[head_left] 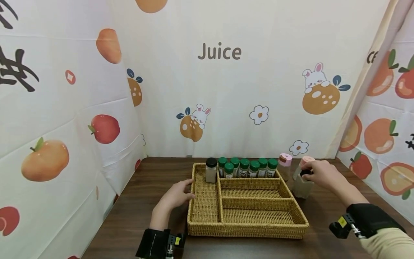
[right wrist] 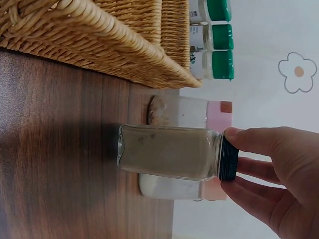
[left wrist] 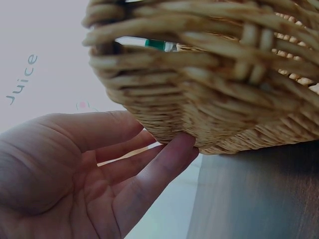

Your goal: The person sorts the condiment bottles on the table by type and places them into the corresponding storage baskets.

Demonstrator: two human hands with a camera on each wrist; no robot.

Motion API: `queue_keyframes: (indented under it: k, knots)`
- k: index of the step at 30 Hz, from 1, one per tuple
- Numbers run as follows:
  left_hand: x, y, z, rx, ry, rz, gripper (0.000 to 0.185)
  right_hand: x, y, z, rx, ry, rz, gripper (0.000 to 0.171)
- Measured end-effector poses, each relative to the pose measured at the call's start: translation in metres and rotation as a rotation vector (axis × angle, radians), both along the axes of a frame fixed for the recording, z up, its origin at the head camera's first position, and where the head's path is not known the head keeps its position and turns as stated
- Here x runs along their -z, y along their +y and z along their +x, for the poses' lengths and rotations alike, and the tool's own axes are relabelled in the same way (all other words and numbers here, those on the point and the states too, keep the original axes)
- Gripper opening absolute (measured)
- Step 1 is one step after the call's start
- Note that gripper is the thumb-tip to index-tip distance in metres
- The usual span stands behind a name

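A black-capped spice jar is pinched by its cap in the right hand, standing on the table just right of the wicker tray. The tray's left rim is touched by the straight fingers of the left hand. "Juice" is printed on the backdrop; the jar labels cannot be read.

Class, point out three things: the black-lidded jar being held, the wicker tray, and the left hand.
black-lidded jar (right wrist: 167,152), right wrist view, glass body.
wicker tray (head_left: 245,229), head view, front rim.
left hand (head_left: 176,196), head view, back of the hand.

Upright black-capped spice jar beside basket
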State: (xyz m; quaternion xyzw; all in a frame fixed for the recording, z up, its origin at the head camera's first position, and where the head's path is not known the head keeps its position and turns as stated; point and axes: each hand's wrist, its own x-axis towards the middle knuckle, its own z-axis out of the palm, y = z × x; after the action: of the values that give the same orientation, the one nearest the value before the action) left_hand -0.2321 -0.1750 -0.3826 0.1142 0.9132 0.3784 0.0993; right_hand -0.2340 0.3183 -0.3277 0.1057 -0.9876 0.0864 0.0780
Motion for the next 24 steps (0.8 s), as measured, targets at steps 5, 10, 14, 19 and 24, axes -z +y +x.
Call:
queue_keyframes:
  k: [5, 10, 14, 19, 24]
  knots:
    - [0.000, 0.000, 0.000, -0.001, 0.002, -0.006, 0.061, -0.008, -0.005, 0.005, -0.004, 0.013, 0.008, 0.022]
    - [0.000, -0.001, 0.000, -0.002, -0.003, -0.002, 0.062, -0.016, -0.009, 0.007, -0.010, 0.031, 0.038, 0.023]
    - [0.000, -0.001, 0.001, -0.004, -0.003, -0.001, 0.061, -0.025, -0.012, 0.008, -0.030, 0.035, 0.049, 0.022]
    - [0.000, -0.001, 0.002, -0.005, -0.003, -0.001, 0.061, -0.035, -0.017, 0.008, -0.058, 0.039, 0.038, 0.019]
    - [-0.001, -0.001, 0.002, -0.007, -0.006, -0.002, 0.061, -0.044, -0.022, 0.010, -0.067, 0.053, 0.044, 0.021]
